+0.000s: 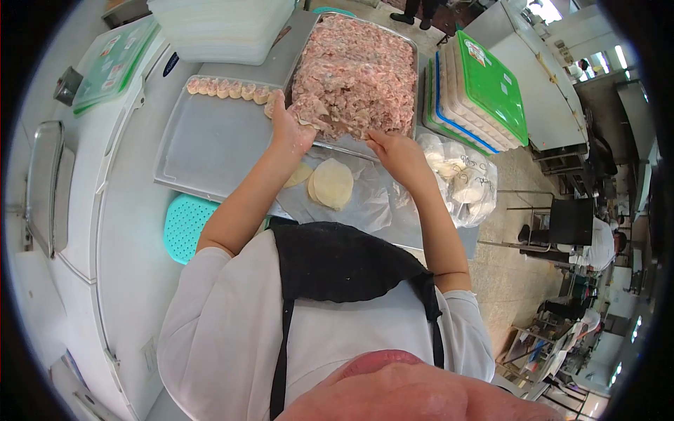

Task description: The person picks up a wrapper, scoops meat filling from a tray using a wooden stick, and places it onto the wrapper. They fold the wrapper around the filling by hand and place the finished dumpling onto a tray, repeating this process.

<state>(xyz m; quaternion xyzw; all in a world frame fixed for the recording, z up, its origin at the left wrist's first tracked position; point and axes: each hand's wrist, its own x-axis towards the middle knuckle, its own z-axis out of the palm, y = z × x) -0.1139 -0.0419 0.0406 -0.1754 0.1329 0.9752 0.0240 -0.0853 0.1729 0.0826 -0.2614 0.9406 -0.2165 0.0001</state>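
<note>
My left hand [290,133] is at the near left corner of a metal tray [415,70], cupped around a pale dumpling wrapper [317,112]; some of the wrapper is hidden by the hand. Pink minced meat filling [354,63] is heaped in that tray. At its near edge, my right hand [393,149] is closed, fingers against the filling; whatever it grips is too hidden to name. Below the hands lies a stack of round wrappers [331,184] on clear plastic. Left of my left hand, a row of filled dumplings [228,88] lines the far edge of a flat tray [210,140].
A plastic bag of white rounds [460,179] sits right of my right forearm. Behind it are stacked trays with a green lid [495,88]. White plastic containers [221,31] stand at the back left, and a turquoise perforated stool [188,228] is below the table edge.
</note>
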